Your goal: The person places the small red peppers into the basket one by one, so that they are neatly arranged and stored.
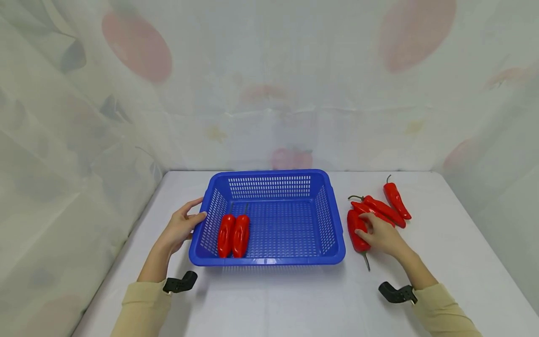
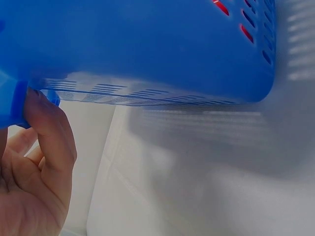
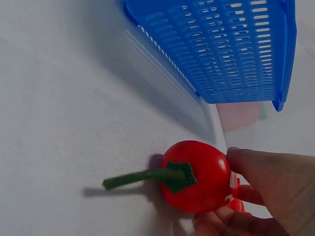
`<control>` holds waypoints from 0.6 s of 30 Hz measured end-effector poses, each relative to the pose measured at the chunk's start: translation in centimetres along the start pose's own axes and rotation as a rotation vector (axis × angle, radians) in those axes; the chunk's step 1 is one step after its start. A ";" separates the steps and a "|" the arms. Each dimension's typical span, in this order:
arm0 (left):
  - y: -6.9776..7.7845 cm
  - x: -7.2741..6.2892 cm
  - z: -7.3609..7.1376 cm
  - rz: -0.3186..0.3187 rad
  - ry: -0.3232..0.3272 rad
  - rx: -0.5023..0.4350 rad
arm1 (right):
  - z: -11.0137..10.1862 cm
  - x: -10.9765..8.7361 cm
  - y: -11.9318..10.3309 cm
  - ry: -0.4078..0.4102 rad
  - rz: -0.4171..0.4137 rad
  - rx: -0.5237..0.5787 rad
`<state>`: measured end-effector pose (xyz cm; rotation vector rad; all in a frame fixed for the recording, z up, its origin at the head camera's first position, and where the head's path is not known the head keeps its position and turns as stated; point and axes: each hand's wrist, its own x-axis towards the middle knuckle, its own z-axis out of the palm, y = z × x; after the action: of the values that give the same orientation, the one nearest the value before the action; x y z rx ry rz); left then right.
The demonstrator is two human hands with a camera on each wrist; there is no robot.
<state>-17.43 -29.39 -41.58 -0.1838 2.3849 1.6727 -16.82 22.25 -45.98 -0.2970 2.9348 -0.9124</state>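
Note:
A blue plastic basket (image 1: 269, 261) stands mid-table, with two red chili peppers (image 1: 240, 236) lying side by side at its left end. My left hand (image 1: 178, 228) grips the basket's left rim; in the left wrist view its fingers (image 2: 56, 142) curl over the rim's edge. On the right, my right hand (image 1: 381, 234) holds a red chili pepper (image 1: 356, 229) between thumb and fingers. The right wrist view shows that pepper (image 3: 197, 177) from its green stem end, the stem pointing away from the hand.
Beyond the right hand lie more red peppers, two close together (image 1: 384, 209) and one apart (image 1: 396, 200) toward the back right. A white cloth covers the table (image 1: 269, 304). Patterned curtains (image 1: 261, 84) hang behind it and at both sides.

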 end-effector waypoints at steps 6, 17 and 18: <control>-0.4 0.3 -0.1 0.006 0.004 0.010 | 0.3 0.0 -0.1 -0.031 0.031 -0.002; -0.4 0.3 -0.1 0.003 0.006 0.005 | 0.7 -0.3 -0.5 -0.023 0.042 -0.011; -0.4 0.3 -0.1 0.004 0.006 0.006 | 0.7 -0.4 -0.4 -0.014 0.036 -0.016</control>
<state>-17.67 -29.62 -42.01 -0.1835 2.3951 1.6691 -16.33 21.62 -46.29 -0.2487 2.9262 -0.8788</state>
